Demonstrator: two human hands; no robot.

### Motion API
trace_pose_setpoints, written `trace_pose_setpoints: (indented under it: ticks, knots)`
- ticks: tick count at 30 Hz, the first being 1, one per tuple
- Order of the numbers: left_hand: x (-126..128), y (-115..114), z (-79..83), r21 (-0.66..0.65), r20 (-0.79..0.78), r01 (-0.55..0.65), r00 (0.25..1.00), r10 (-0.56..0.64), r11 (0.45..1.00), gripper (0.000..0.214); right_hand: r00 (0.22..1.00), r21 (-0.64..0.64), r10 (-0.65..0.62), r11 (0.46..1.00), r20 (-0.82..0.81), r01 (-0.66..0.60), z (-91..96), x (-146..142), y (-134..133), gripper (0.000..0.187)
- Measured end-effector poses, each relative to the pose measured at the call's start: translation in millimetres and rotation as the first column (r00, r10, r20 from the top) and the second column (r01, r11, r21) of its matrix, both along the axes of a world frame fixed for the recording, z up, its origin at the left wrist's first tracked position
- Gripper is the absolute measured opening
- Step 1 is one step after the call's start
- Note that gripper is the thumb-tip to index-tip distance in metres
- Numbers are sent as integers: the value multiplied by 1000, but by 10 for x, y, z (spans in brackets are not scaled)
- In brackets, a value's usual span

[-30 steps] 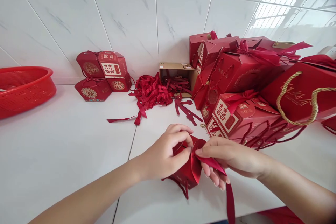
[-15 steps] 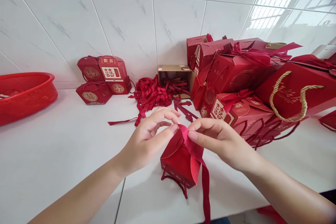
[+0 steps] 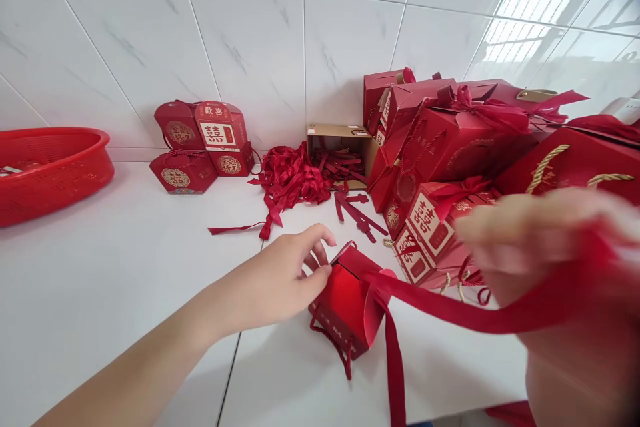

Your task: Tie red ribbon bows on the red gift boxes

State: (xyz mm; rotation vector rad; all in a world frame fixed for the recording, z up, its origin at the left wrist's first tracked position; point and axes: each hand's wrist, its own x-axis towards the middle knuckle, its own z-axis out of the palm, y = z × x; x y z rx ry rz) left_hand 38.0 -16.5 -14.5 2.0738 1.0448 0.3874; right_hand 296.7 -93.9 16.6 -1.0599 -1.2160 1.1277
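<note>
The small red cardboard box [image 3: 345, 307] stands on the white smooth table [image 3: 115, 280]. The left hand [image 3: 280, 280] holds its upper edge with thumb and fingers. The right hand [image 3: 545, 233], blurred, grips the shiny satin ribbon [image 3: 450, 307], stretched from the box to the right.

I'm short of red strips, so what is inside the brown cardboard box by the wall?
The brown cardboard box holds a heap of dark red strips, some spilling out of its front onto the table. The heap covers the box's floor and back corners, so nothing beneath shows.
</note>
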Motion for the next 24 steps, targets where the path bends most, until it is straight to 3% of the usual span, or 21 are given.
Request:
trace_pose_setpoints:
  ticks: [3, 7, 12, 16, 24]
  knots:
    - [18, 26, 50, -45, 3, -49, 999, 49, 998, 28, 976, 47, 58, 996, 211, -69, -137, -303, 146, 21]
    - [42, 43, 80, -115, -10, -63, 998, 63, 991, 29, 893, -131, 175, 983, 415, -131, -354, -498, 359, 22]
    - [19, 45, 24, -127, 35, -79, 996, 84, 989, 33, 893, -201, 215, 969, 396, -144, -461, -512, 476, 22]
    - [3, 17, -14, -134, 111, -83, 989, 98, 987, 38, 891, -196, 204, 972, 406, -133, -488, -514, 514, 21]
    - [3, -47, -18, -146, 110, -71, 990, 88, 987, 39, 831, -166, 259, 965, 492, -202, -515, -513, 560, 17]
